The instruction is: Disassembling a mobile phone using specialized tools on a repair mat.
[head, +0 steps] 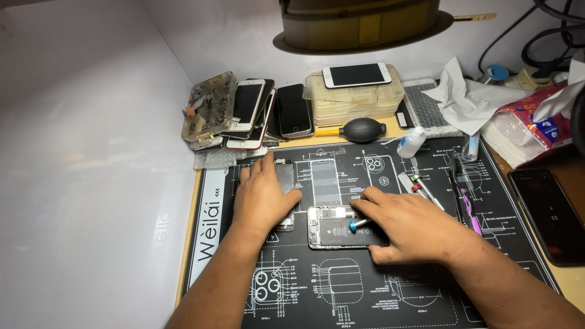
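Bench wall: a plain white panel (85,152) closes off the whole left side, running just beside the mat's left edge.
Work mat: a black repair mat (378,298) printed with white phone diagrams covers the bench; its near half lies mostly bare between and below the forearms.
Back row: a stack of phones (256,113) and a clear parts tray (210,106) crowd the mat's far left corner; clear plastic boxes (356,97) bearing a white phone stand behind the far edge.
Right side: crumpled tissue (466,97) and a tissue pack (527,131) overhang the far right corner; a dark phone (551,213) lies off the mat's right edge.
Left hand: the left hand (262,198) is spread flat, palm down, fingers loose and gripping nothing, pressing on a detached phone screen (286,183) left of centre.
Opened phone: the opened phone body (335,228) lies mid-mat, battery up, its left end just beside the screen, its right end under the right hand.
Right hand: the right hand (405,228) rests on the phone, fingers pinched around a small screwdriver (356,224) with a blue cap.
Loose tools: an air blower (362,130), a small white bottle (411,142) and tweezers and drivers (420,186) lie beyond the right hand.
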